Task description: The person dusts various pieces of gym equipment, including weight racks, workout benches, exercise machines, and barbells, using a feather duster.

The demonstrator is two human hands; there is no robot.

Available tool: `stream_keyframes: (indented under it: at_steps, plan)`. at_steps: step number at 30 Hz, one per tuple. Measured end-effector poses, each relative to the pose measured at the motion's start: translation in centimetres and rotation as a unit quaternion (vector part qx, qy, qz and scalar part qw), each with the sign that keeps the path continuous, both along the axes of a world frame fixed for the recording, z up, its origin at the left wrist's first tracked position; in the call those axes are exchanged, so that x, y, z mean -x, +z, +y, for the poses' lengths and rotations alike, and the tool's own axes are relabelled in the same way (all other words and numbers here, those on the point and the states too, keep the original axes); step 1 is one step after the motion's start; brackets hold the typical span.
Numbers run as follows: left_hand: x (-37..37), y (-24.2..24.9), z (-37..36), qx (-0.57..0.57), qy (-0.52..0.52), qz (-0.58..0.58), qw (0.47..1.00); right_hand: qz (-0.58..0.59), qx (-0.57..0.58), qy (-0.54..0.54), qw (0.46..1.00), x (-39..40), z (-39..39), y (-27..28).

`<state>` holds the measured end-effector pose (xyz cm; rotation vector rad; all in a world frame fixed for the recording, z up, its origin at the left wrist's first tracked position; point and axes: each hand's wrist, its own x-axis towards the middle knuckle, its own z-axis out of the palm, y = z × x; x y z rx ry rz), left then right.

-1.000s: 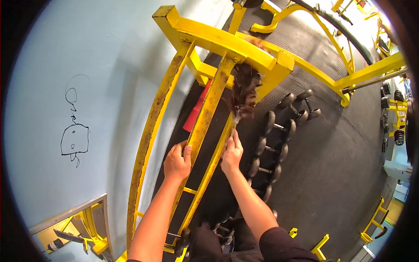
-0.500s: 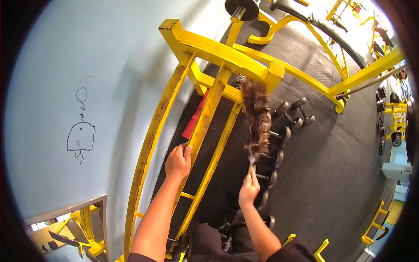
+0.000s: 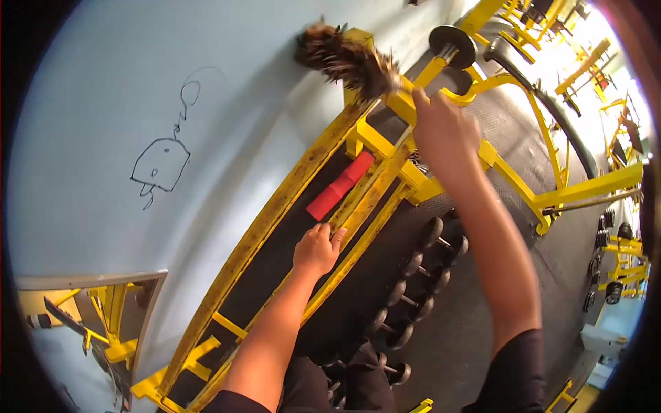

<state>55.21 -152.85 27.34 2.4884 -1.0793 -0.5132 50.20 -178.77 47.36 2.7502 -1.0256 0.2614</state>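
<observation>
My left hand [image 3: 317, 250] is wrapped round a rail of the worn yellow metal rack [image 3: 268, 206], near its middle. Up at the rack's far end, my right hand [image 3: 444, 131] grips a brown feather duster [image 3: 348, 60] by its handle. The feathers lie across the rack's far upper corner and point left, over the blue wall. Most of the handle is hidden in my right hand. A red padded piece [image 3: 341, 186] shows between the rails.
Several dumbbells [image 3: 413, 272] lie in rows on the dark floor, right of the rack. A weight plate [image 3: 452, 47] sits on a bar at the top. The blue wall [image 3: 89, 138] has a drawing; a framed mirror [image 3: 89, 279] is at lower left.
My right hand and the duster have moved up and left, from beside the rack to its far end. The view has shifted; my left hand still holds the rail.
</observation>
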Motion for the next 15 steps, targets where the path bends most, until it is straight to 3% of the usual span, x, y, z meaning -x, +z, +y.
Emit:
stream_keyframes:
  at_steps: [2, 3, 6, 8, 11, 15]
  plan:
    - [0.0, 0.0, 0.1, 0.008, 0.012, 0.011, 1.0, 0.19, -0.03, 0.013, 0.981, -5.7, -0.2, 5.0]
    - [0.1, 0.3, 0.0, 0.018, 0.013, 0.016, 1.0, 0.224, 0.003, 0.059, 0.973, -8.4, -0.3, 5.0]
    - [0.0, 1.0, 0.0, -0.003, 0.003, 0.006, 1.0, 0.292, 0.111, 0.131, 0.941, -15.8, 0.1, 0.0]
    - [-0.1, 0.2, 0.0, 0.018, 0.005, -0.011, 1.0, 0.365, 0.04, 0.102, 0.925, -18.9, 2.2, -2.0]
    - [-0.1, 0.3, 0.1, 0.021, 0.004, 0.006, 1.0, 0.393, 0.014, 0.129, 0.91, -19.5, 4.4, -4.4]
    - [-0.1, 0.3, 0.1, 0.045, 0.013, -0.001, 0.999, 0.169, -0.148, 0.008, 0.974, -8.3, 3.5, -5.3]
